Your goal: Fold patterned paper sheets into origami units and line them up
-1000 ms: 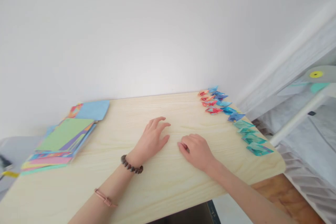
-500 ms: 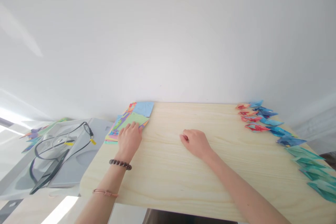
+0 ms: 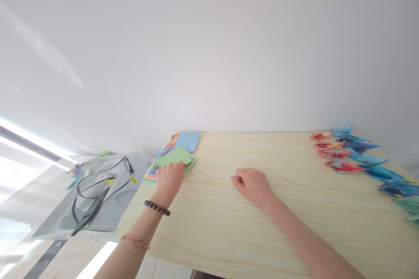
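Note:
My left hand (image 3: 170, 179) is at the left of the wooden table (image 3: 222, 226), its fingers curled and closed on the edge of a green sheet of paper (image 3: 175, 155). That sheet lies askew over a pile of colourful patterned paper (image 3: 151, 175), with another green edge showing beneath it. A light blue sheet (image 3: 188, 140) sits at the back of the pile. Near the middle of the table my right hand (image 3: 254, 185) rests in a loose fist, apart from the paper; nothing shows in it. A dark bead bracelet (image 3: 157, 207) circles my left wrist.
Rows of folded paper pieces stand along the right side: red ones (image 3: 334, 153), blue ones (image 3: 381, 172) and green ones (image 3: 409, 204). Left of the table is a grey-white tray (image 3: 127, 200) with a black cable (image 3: 78, 189). A white wall (image 3: 209, 52) rises behind.
The green sheet has turned and shifted under my left hand, whose fingers have curled in around its edge. My right hand stays in a fist. The view has swung left.

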{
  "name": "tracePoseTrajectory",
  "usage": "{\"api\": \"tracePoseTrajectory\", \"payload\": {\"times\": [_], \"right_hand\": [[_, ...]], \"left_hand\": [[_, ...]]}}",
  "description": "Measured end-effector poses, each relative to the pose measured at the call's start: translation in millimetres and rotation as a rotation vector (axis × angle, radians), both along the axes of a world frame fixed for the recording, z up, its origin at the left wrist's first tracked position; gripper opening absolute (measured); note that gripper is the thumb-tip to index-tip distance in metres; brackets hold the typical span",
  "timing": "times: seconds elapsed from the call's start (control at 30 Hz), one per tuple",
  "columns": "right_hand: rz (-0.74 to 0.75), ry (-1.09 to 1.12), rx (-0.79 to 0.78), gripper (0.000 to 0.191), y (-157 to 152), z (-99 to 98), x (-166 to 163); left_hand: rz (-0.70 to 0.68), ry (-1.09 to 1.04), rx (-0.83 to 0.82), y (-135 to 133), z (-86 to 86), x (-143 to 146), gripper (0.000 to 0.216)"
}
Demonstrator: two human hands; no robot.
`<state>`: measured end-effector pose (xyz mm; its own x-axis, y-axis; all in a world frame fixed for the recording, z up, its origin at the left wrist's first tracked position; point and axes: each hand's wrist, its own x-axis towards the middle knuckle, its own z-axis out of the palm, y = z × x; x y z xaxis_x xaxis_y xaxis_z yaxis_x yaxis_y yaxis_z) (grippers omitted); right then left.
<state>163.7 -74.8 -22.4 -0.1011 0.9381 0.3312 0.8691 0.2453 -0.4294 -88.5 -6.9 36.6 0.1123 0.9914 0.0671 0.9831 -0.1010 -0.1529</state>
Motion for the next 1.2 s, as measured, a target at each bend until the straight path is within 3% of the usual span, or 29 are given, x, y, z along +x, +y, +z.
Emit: {"api": "tracePoseTrajectory", "payload": {"times": [0.1,0.2,0.27,0.33,0.47,0.53,0.6,0.67,0.73,0.87,1.0,1.2], "right_hand": [[0.002,0.065,-0.024,0.028,-2,2.1,-1],[0.046,0.283,-0.087,0.018,-1,8.2,4],[0.123,0.504,-0.163,0.036,3,13.0,11],[0.222,0.746,-0.254,0.056,8,16.3,22],[0.3,1.155,-0.3,0.059,13,14.1,43],[0.208,1.2,-0.296,0.051,12,10.3,50],[0.105,1.153,-0.339,0.041,9,7.7,55],[0.07,1.082,-0.391,0.031,6,7.7,58],[0.023,0.948,-0.323,0.021,4,9.5,58],[-0.003,0.527,-0.133,0.01,2,13.6,54],[-0.031,0.384,-0.104,0.004,2,15.1,50],[-0.014,0.377,-0.137,0.028,4,11.2,49]], "left_hand": [[0.017,-0.041,0.028,-1,4.3,-1,0.03],[-0.043,-0.183,0.159,-8,17.7,9,0.03],[-0.15,-0.354,0.256,-13,28.4,26,0.03],[-0.248,-0.629,0.252,-15,35.3,49,0.03],[-0.274,-1.126,-0.088,-6,23.7,101,0.038],[-0.276,-1.341,-0.3,2,6.2,120,0.04],[-0.27,-1.42,-0.453,8,-12.6,129,0.04],[-0.273,-1.361,-0.539,12,-26.7,130,0.04],[-0.329,-1.199,-0.539,17,-33.7,124,0.037],[-0.527,-0.848,-0.285,31,-36.0,108,0.026],[-0.579,-0.781,-0.198,43,-39.0,98,0.032],[-0.722,-0.755,-0.245,43,-42.2,101,0.022]]}}
